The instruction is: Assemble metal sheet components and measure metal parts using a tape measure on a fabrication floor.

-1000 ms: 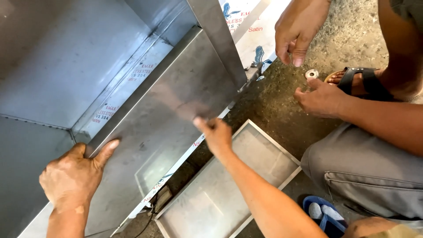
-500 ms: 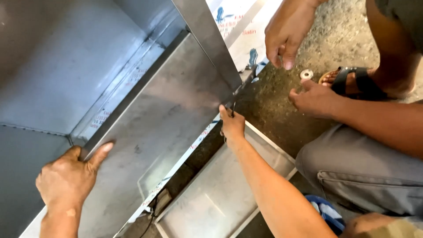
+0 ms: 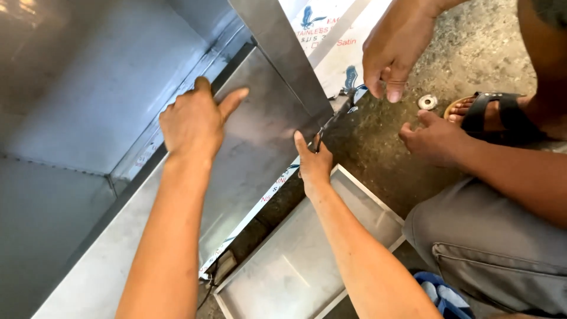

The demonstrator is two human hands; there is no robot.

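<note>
My left hand point(image 3: 198, 118) rests on the flat stainless steel panel point(image 3: 254, 147) of a large metal box, fingers loosely curled and the thumb stretched toward the upright steel wall point(image 3: 283, 59). My right hand point(image 3: 313, 162) grips the panel's outer edge near the corner where the wall ends, fingertips hooked over the rim. I cannot tell whether a small dark thing at its fingers is held. The panel's edge carries white protective film.
A second person squats at the right, with two hands point(image 3: 393, 50) point(image 3: 434, 139) over the rough concrete floor point(image 3: 472, 53). A small metal washer point(image 3: 427, 102) lies by a sandalled foot point(image 3: 496, 115). A shallow steel tray point(image 3: 307, 260) lies below my right arm.
My left hand has moved up the panel from its near end toward the upright wall. My right hand went from the panel's middle to its outer edge by the corner.
</note>
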